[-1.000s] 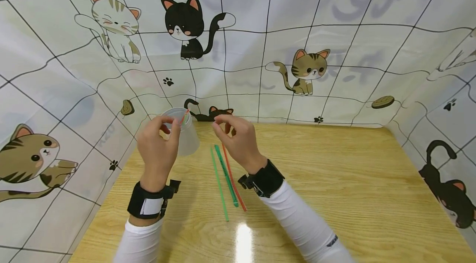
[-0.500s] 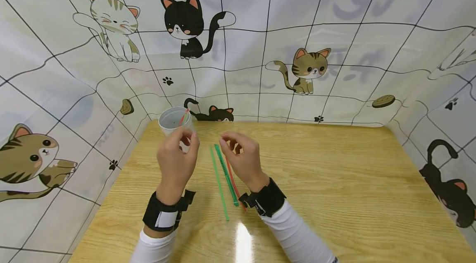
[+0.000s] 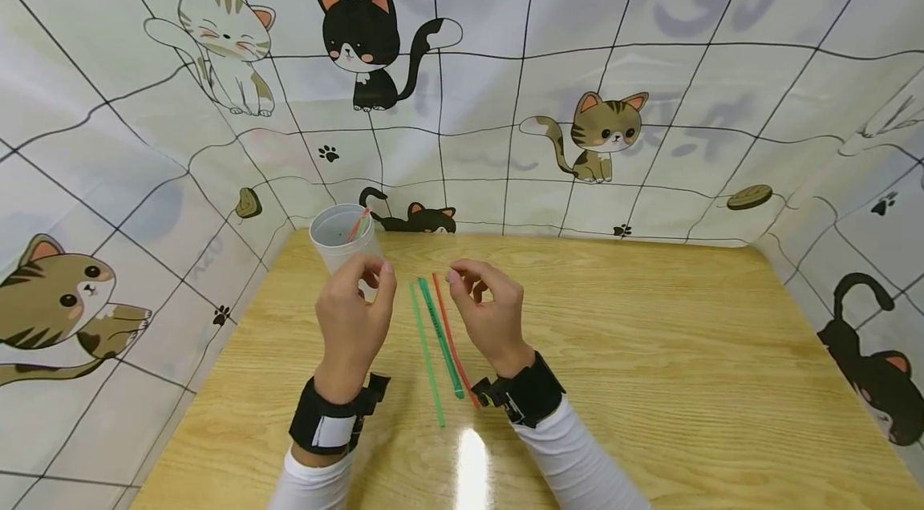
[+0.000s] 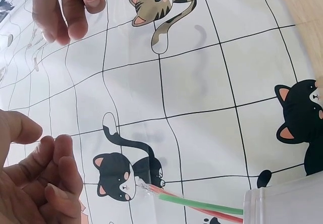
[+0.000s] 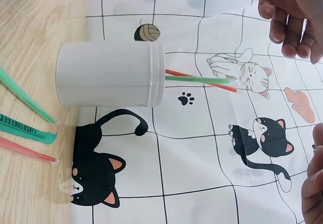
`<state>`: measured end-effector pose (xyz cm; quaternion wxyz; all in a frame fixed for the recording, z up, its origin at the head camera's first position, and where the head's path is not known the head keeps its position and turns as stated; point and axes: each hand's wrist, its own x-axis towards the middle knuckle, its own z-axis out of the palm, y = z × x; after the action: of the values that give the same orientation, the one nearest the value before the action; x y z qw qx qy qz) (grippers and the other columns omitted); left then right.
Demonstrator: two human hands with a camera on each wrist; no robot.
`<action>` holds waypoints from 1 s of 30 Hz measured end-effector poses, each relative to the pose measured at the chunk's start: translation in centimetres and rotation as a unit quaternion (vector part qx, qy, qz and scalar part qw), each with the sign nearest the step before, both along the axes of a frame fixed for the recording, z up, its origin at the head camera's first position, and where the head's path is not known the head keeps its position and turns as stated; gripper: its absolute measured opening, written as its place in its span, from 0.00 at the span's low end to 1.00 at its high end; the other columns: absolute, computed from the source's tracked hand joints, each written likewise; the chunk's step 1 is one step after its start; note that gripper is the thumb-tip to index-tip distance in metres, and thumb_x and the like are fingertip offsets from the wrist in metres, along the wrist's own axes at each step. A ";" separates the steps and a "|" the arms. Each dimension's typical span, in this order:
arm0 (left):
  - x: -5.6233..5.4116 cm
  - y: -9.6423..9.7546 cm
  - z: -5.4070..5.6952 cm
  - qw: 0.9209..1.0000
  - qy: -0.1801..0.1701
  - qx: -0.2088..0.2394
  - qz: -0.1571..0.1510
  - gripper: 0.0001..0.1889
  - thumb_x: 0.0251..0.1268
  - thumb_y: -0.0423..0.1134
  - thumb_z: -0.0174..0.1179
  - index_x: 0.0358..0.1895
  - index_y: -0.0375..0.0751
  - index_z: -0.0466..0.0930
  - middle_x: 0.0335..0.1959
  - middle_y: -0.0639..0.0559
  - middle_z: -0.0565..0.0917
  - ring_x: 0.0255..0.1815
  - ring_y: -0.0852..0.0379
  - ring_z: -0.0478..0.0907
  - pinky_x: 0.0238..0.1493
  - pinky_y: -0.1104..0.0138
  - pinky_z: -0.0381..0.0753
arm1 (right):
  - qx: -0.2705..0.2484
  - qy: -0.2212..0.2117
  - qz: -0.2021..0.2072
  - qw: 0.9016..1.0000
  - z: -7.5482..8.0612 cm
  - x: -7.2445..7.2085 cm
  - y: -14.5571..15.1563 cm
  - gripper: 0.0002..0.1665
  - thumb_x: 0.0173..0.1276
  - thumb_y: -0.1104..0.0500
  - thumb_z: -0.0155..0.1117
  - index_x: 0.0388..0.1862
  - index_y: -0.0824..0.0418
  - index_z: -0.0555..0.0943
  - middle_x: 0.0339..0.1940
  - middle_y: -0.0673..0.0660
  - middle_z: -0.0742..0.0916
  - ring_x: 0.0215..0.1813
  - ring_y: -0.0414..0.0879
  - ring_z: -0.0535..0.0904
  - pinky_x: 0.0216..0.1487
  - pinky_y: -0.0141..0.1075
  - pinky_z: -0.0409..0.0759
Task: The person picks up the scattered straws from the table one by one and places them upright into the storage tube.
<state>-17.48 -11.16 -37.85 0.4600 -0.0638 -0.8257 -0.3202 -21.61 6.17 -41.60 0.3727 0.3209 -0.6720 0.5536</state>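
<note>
Above the wooden table my left hand (image 3: 354,317) hovers just in front of the white plastic cup (image 3: 334,229), its fingers loosely bent around nothing. To its right my right hand (image 3: 491,309) hangs in the air the same way, beside the red straw (image 3: 447,325). Between the hands lie a dark green straw (image 3: 439,337) and a light green straw (image 3: 426,354), roughly side by side with the red one. A red and a green straw (image 5: 199,79) stick out of the cup in the right wrist view. The left wrist view shows bent fingers (image 4: 58,158) holding nothing visible.
A white cloth (image 3: 476,93) printed with cats and grid lines rises behind the table (image 3: 650,350) and along both sides. The cup stands near the table's back left corner. A bright reflection lies on the tabletop near the front.
My left hand has come away from the cup's mouth, moving right and toward me. The right hand has also drawn back and to the right. The straws and cup stay put.
</note>
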 end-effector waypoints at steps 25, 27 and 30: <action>0.2 -0.4 0.4 1.000 -0.001 0.015 0.005 0.07 0.65 0.34 0.60 0.29 0.37 0.80 0.21 0.45 0.82 0.23 0.49 0.77 0.24 0.65 0.68 | 0.001 -0.010 -0.017 1.000 -0.6 -1.3 0.9 0.10 0.65 0.74 0.65 0.44 0.66 0.85 0.27 0.59 0.85 0.28 0.43 0.73 0.29 0.37 0.71; 0.3 -0.4 0.4 1.000 -0.003 0.018 0.004 0.07 0.65 0.34 0.61 0.29 0.37 0.80 0.21 0.45 0.82 0.23 0.48 0.77 0.25 0.66 0.68 | 0.009 -0.025 -0.024 0.999 -1.0 -1.5 1.0 0.10 0.66 0.73 0.65 0.44 0.66 0.85 0.29 0.59 0.86 0.29 0.43 0.73 0.31 0.36 0.72; 0.3 -0.4 0.3 1.000 -0.003 0.019 0.004 0.07 0.65 0.34 0.61 0.29 0.37 0.80 0.21 0.44 0.81 0.22 0.49 0.77 0.24 0.67 0.67 | 0.033 -0.063 -0.035 0.997 -1.7 -2.1 0.9 0.07 0.70 0.68 0.64 0.45 0.65 0.85 0.33 0.59 0.87 0.30 0.43 0.74 0.33 0.34 0.73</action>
<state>-17.16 -11.59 -37.53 0.4597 -0.0501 -0.8212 -0.3343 -23.69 7.11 -43.32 0.3381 0.2736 -0.7229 0.5369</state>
